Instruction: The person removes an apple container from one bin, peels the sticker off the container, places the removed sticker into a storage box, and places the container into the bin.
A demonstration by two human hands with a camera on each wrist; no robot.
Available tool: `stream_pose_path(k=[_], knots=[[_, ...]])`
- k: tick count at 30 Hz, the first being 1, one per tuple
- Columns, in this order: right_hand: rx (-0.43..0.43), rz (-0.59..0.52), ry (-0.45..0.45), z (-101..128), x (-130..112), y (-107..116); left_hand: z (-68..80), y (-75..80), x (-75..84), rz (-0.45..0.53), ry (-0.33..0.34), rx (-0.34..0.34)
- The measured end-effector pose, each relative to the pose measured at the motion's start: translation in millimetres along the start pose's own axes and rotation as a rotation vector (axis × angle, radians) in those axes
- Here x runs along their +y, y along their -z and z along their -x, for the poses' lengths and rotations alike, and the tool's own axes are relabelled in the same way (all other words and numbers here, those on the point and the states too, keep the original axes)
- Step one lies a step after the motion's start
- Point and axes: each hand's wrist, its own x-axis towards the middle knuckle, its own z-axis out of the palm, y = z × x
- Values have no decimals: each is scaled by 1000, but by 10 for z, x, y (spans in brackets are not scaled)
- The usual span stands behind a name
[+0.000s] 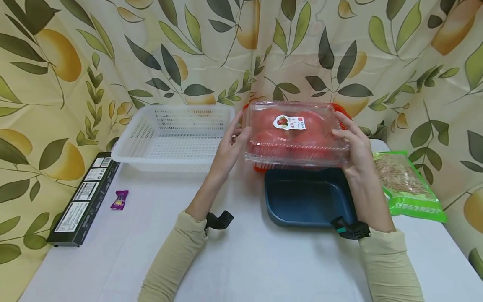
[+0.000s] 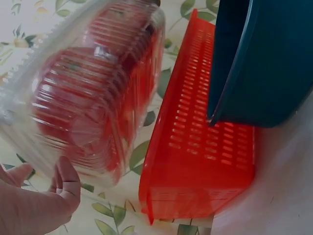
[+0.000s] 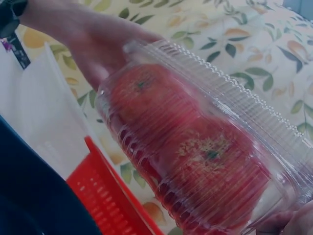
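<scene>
A clear plastic clamshell box (image 1: 296, 147) of red tomatoes (image 3: 215, 161), with a white label on its lid, is held up by both hands at its two ends. At its left end is the left hand (image 1: 229, 147), whose curled fingers show at the box's edge in the left wrist view. The right hand (image 1: 354, 140) grips the right end, its thumb near the lid's edge. Under and behind the box stands a red perforated basket (image 2: 195, 147), mostly hidden in the head view. A dark blue bin (image 1: 307, 220) stands in front of it.
A white perforated basket (image 1: 171, 161) stands left of the red one. Further left lie a long black box (image 1: 84, 197) with white labels and a small purple-wrapped candy (image 1: 120, 200). A green-edged food packet (image 1: 409, 184) lies at the right. Patterned cloth hangs behind.
</scene>
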Motion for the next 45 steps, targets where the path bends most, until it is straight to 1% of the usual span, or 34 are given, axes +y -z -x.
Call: stream_pose_path(k=[4,7,11,14,18,21,25,30,33,36,39,42,45], knots=[[-32,57,4,37,25,-76,-7,42,17,3,4,14],[-34,142,25,78,44,-116,-2,84,40,4,27,25],[-45,251,71,137,61,-156,4,144,59,-20,63,28],[-67,325,112,179,61,-178,9,189,83,-50,76,29],[-107,403,161,225,47,-199,31,242,155,-80,77,29],[-143,458,171,256,31,-213,66,280,222,-95,69,32],[-176,595,161,291,19,-225,140,333,291,-115,65,29],[-230,771,161,323,21,-230,218,417,326,-146,66,15],[-290,816,146,336,16,-224,267,463,363,-178,58,5],[-360,819,116,357,2,-215,329,486,421,-208,50,-1],[-405,828,77,383,-23,-218,387,503,488,-233,32,6],[-420,862,74,415,-39,-241,437,528,549,-248,10,10],[-434,879,89,445,-47,-271,486,567,583,-267,9,4]])
